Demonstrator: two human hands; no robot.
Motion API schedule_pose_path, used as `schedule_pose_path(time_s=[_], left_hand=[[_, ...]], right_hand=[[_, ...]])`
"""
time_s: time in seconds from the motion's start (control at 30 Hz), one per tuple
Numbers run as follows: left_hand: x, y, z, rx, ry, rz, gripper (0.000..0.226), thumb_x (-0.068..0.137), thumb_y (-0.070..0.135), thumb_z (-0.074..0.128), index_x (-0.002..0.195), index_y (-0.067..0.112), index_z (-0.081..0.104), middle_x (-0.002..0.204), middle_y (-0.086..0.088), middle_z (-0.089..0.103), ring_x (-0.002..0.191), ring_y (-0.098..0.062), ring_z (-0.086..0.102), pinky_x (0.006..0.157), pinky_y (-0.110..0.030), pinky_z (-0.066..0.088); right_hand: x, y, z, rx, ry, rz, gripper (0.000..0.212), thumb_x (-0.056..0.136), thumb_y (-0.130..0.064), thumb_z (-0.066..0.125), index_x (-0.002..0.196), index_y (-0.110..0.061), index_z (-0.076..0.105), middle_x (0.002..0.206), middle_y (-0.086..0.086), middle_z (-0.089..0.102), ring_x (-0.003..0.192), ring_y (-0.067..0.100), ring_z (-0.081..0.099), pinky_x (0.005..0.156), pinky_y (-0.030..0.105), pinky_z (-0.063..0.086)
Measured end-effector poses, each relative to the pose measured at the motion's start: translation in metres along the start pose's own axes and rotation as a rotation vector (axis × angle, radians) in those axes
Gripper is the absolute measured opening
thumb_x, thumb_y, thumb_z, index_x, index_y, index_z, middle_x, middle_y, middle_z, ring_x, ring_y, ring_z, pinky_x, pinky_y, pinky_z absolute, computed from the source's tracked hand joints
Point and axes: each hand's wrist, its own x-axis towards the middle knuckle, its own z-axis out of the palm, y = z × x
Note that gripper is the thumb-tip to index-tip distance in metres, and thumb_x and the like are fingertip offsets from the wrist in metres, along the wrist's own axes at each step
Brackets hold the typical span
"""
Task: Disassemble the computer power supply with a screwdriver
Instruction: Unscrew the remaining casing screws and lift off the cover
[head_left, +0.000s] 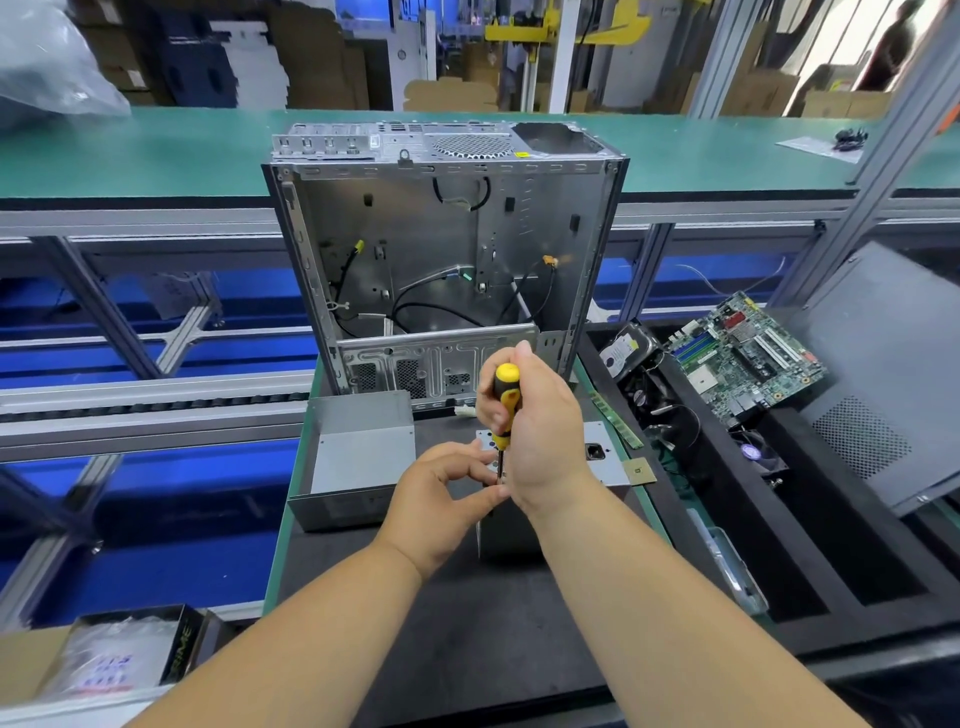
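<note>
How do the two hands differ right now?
The right hand grips the screwdriver handle, held upright; the left hand holds no tool, pinching near the shaft's tip. The right sits higher, the left lower. Both work over the power supply.

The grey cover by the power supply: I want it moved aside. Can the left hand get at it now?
Probably yes: the grey cover lies bare just left of the left hand, nothing between. But its fingers steady the screwdriver tip.

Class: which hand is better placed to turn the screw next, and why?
The right hand: it already grips the screwdriver upright over the power supply, while the left hand only steadies near the tip.
</note>
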Motion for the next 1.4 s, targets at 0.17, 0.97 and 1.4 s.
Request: schedule_pose_path(time_s=[0.17,0.97,1.4], left_hand=[[0.001,-0.001,-0.001,0.009,-0.011,0.027,0.026,0.072,0.008,0.086,0.07,0.03,0.073,0.102,0.005,0.07,0.109,-0.01,0.063,0.106,-0.04,0.045],[0.003,-0.008,0.0,0.066,-0.025,0.013,0.024,0.074,0.017,0.086,0.074,0.037,0.073,0.104,0.027,0.067,0.118,0.003,0.057,0.106,-0.028,0.041],[0.001,-0.008,0.001,0.006,-0.007,-0.011,0.021,0.072,0.012,0.086,0.068,0.027,0.072,0.101,0.024,0.068,0.116,0.003,0.059,0.104,-0.022,0.041]], right_hand=[[-0.005,-0.003,0.002,-0.048,-0.013,-0.022,0.027,0.092,-0.04,0.048,0.075,-0.018,0.047,0.057,-0.003,0.04,0.054,0.011,0.034,0.053,0.019,0.034],[0.003,-0.003,-0.006,0.055,0.073,0.063,0.048,0.096,-0.054,0.039,0.07,-0.02,0.06,0.057,-0.003,0.045,0.053,0.011,0.038,0.052,0.02,0.037],[0.003,-0.015,-0.024,-0.137,0.022,0.065,0.027,0.091,-0.044,0.057,0.082,-0.019,0.061,0.082,0.002,0.07,0.075,0.017,0.066,0.065,0.024,0.053]])
